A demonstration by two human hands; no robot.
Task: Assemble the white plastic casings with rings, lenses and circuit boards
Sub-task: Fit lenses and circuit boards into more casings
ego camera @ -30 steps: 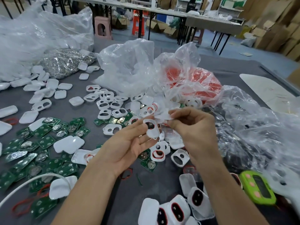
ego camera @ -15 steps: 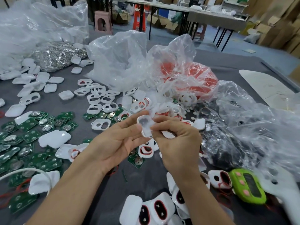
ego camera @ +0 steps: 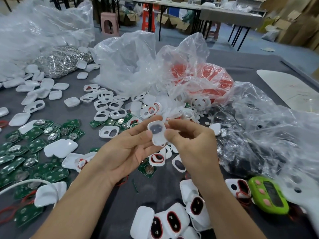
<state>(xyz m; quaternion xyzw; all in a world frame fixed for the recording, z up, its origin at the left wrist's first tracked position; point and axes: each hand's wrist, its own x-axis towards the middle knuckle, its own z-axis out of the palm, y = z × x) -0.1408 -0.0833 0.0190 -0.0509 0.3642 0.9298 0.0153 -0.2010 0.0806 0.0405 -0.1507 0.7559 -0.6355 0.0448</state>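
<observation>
My left hand (ego camera: 127,150) holds a white casing (ego camera: 157,132) between thumb and fingers, above the table's middle. A dark oval window with two small dots shows near the casing's top. My right hand (ego camera: 193,145) pinches the casing's right edge with curled fingers. Loose white casing frames (ego camera: 105,107) lie scattered behind my hands. Green circuit boards (ego camera: 36,147) with silver discs cover the left side. Finished white casings (ego camera: 170,221) with red rings and dark lenses lie near the front edge. A red ring (ego camera: 8,214) lies at the front left.
Crumpled clear plastic bags: one with white parts (ego camera: 131,62), one with red parts (ego camera: 207,78), one with dark parts (ego camera: 255,145). A bag of silver metal pieces (ego camera: 62,61) sits at back left. A green timer (ego camera: 269,197) lies at right. White cable (ego camera: 22,184) at left.
The hands have come together on the casing and lifted it slightly. My right hand moved from above the casing to pinch its right edge. The casing now faces me.
</observation>
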